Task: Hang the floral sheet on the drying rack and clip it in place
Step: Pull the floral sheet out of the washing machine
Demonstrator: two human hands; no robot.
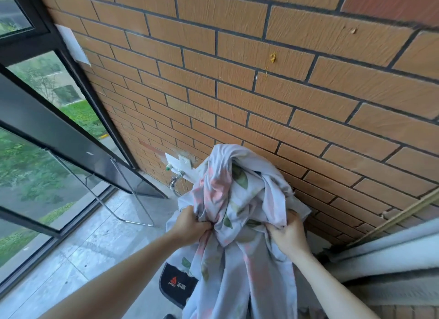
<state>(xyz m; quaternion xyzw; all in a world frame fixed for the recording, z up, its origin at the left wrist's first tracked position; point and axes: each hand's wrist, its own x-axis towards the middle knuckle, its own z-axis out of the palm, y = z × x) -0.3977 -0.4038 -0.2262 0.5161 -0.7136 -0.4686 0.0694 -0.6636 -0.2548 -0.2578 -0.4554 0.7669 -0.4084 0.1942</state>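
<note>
Both fists are bunched into the floral sheet (234,200): left hand (190,226) and right hand (288,235) each clutch a wad, and it's balled up above them. Just under the grip there's a black box (175,285) with a flame logo reading "CHIGO". Beyond the grip is a brick wall (261,81) with a socket (184,162); left of it a metal frame (133,211) stands on the grey tile floor (83,247) by the windows (35,164).

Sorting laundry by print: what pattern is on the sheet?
Pale lavender-grey sheet with pink flowers and green leaves, clearest in the head view.
</note>
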